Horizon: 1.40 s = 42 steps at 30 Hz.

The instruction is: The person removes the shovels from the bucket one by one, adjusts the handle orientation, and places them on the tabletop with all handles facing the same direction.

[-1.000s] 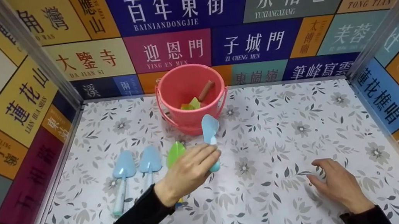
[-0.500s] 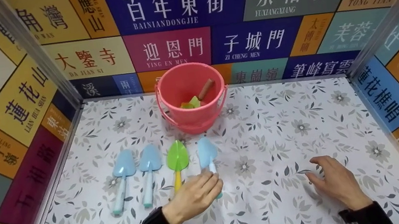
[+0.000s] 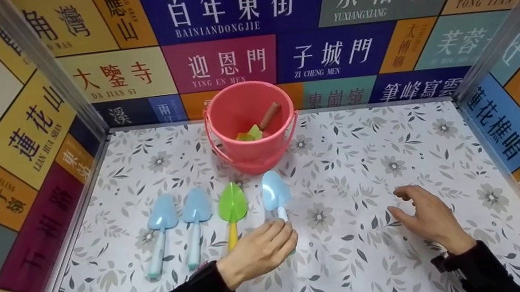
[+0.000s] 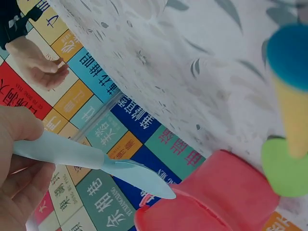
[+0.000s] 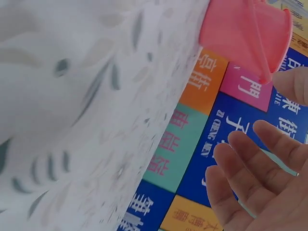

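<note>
My left hand grips the handle of a light blue trowel, its blade pointing away toward the bucket. In the left wrist view the thumb and fingers wrap round the pale handle. Just left of it, a green trowel with a yellow handle lies on the patterned tabletop. Two more light blue trowels, the inner one and the outer one, lie further left, roughly side by side. Over the right part of the table is my right hand, fingers loosely bent and holding nothing; the right wrist view shows its palm.
A pink bucket with a handle stands at the back, against the wall panel. Inside it are a brown stick-like piece and some yellow-green pieces. Walls with printed signs enclose the table's back and sides.
My left hand has come down from before the bucket with the light blue trowel, level with the other trowels, then shifted slightly right. My right hand has edged forward.
</note>
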Each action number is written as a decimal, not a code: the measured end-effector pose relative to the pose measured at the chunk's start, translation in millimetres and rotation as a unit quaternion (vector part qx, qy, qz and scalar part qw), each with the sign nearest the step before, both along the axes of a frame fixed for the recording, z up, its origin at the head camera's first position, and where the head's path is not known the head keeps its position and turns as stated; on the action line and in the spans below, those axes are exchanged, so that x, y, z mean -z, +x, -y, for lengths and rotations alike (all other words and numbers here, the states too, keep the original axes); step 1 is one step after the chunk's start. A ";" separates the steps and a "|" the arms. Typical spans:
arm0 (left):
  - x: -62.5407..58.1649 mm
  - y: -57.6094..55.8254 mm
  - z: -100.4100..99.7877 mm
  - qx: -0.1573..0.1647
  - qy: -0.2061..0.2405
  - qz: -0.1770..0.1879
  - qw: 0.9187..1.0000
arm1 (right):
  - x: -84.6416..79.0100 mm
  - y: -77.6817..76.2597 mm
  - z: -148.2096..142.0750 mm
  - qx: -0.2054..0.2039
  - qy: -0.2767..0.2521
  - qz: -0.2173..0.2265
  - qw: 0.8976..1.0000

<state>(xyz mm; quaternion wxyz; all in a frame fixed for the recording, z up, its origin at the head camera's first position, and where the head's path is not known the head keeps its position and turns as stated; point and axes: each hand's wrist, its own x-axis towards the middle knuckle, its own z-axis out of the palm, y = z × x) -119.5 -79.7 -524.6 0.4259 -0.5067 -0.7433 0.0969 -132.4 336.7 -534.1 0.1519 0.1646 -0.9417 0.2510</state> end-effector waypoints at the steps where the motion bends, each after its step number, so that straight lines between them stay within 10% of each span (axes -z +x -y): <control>1: -2.6 -0.6 -1.2 0.000 -0.007 -0.004 1.000 | -2.1 -3.5 3.0 -0.009 -0.013 -0.007 1.000; 6: -13.2 -0.8 -9.3 0.000 -0.051 -0.011 0.999 | -13.3 -19.0 23.6 -0.048 -0.069 -0.005 0.996; 11: -13.4 0.0 -20.2 0.008 -0.080 -0.019 0.997 | -27.5 -33.2 48.4 -0.041 -0.118 0.121 0.985; 17: -8.6 1.8 -31.3 0.021 -0.091 -0.013 0.996 | -31.8 -56.9 77.2 -0.027 -0.246 0.276 0.929; 33: -1.0 3.0 -48.6 0.011 -0.139 -0.030 0.990 | -1.1 -94.2 134.5 -0.020 -0.379 0.410 0.829; 42: 2.5 2.5 -50.9 0.010 -0.145 -0.029 0.989 | 7.8 -92.9 144.1 -0.026 -0.382 0.422 0.822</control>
